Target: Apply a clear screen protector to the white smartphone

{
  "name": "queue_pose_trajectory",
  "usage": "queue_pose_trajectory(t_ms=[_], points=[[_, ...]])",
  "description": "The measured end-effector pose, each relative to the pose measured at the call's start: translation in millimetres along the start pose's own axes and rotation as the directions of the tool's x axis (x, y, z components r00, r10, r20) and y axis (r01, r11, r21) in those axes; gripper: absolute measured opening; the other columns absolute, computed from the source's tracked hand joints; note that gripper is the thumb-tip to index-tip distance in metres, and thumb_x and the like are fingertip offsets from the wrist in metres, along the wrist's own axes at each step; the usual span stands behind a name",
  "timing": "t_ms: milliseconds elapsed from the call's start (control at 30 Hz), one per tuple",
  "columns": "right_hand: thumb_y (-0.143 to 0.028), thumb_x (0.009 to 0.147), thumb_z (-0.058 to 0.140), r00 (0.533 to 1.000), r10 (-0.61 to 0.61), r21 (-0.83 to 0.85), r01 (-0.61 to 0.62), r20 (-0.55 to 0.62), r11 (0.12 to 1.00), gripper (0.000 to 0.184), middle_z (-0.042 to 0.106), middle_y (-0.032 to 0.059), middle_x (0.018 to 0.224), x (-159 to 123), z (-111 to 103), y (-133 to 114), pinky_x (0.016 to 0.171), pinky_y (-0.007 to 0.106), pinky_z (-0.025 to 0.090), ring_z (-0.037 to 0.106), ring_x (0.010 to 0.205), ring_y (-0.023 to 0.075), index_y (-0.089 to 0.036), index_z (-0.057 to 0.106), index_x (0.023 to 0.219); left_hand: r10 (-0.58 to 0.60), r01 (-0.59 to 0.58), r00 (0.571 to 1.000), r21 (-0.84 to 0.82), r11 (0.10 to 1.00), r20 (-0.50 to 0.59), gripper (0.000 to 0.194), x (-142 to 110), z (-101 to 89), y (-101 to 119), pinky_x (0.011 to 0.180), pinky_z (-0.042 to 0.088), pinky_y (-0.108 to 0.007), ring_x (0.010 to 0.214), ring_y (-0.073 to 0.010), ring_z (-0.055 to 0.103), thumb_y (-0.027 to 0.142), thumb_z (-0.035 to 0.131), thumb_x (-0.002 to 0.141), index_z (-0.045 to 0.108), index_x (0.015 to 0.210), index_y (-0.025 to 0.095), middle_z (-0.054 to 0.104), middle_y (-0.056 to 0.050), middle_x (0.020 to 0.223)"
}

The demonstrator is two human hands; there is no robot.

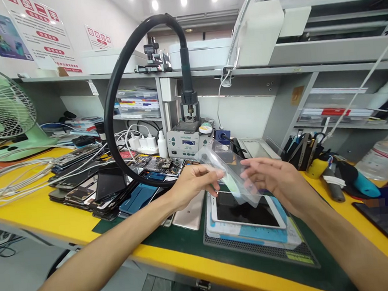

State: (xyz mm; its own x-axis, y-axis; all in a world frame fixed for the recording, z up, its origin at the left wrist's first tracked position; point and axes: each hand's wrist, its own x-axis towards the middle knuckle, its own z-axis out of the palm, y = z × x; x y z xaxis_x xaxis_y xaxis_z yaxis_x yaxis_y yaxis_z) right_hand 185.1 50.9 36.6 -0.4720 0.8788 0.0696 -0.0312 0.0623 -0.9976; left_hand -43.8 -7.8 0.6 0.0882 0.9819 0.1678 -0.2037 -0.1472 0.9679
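Both my hands hold a clear, flat plastic sheet (229,175) above a white phone (247,211) that lies face up on a blue pad. My left hand (192,182) pinches the sheet's left edge with thumb and fingers. My right hand (274,179) grips the sheet's right side, with the fingers showing through the plastic. The sheet is tilted, its far end higher. A small green tab shows near its middle.
A green mat (175,242) covers the yellow bench (33,214). Stacked phones and screens (95,186) lie at the left beside a fan (1,112). A black hose (114,89) loops to a station (186,139). Tools (313,157) stand at the right.
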Motion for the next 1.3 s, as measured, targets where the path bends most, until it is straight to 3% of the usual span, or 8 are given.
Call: queue_pose_trajectory(t_ms=[100,467,867,1300], points=[[-0.048,0.077,0.086,0.999,-0.038,-0.130,0.036,-0.014,0.991,0.048,0.075,0.0088,0.085,-1.2,2.8,3.3,0.054,0.028,0.057,0.068,0.066,0.0183,-0.015,0.076,0.109,-0.001,0.001,1.000,0.011,1.000,0.000,0.038,0.5,-0.4,-0.5,0.061,0.056,-0.026,0.059,-0.0134,0.067,0.046,0.088,0.076,0.075,0.079,0.010,0.069,-0.004,0.067],[-0.055,0.078,0.083,0.994,-0.100,-0.266,0.085,-0.043,0.960,0.051,0.069,0.0045,0.066,-0.7,2.5,6.3,0.052,0.029,0.055,0.064,0.059,0.0174,-0.014,0.077,0.109,0.026,-0.024,1.000,0.079,0.997,-0.017,0.040,-0.3,0.1,0.1,0.061,0.055,-0.025,0.057,-0.0125,0.066,0.050,0.086,0.077,0.072,0.077,0.012,0.068,-0.002,0.064],[-0.050,0.063,0.092,0.995,-0.020,-0.072,0.012,-0.100,0.997,0.046,0.064,0.0023,0.063,-2.5,7.7,-0.8,0.047,0.027,0.049,0.058,0.055,0.0145,-0.015,0.080,0.090,0.040,-0.034,0.998,0.129,0.991,-0.043,0.042,-1.9,-0.2,-1.0,0.061,0.053,-0.025,0.056,-0.0121,0.065,0.052,0.085,0.078,0.071,0.077,0.013,0.067,-0.002,0.062],[-0.049,0.064,0.092,0.991,-0.034,-0.039,0.030,-0.130,0.999,0.044,0.064,0.0025,0.061,-0.6,4.8,4.0,0.048,0.026,0.048,0.059,0.056,0.0151,-0.016,0.080,0.090,0.053,-0.047,0.998,0.127,0.991,-0.042,0.044,-0.7,-1.7,-0.5,0.062,0.055,-0.027,0.056,-0.0125,0.064,0.055,0.082,0.080,0.072,0.080,0.013,0.066,-0.002,0.064]])
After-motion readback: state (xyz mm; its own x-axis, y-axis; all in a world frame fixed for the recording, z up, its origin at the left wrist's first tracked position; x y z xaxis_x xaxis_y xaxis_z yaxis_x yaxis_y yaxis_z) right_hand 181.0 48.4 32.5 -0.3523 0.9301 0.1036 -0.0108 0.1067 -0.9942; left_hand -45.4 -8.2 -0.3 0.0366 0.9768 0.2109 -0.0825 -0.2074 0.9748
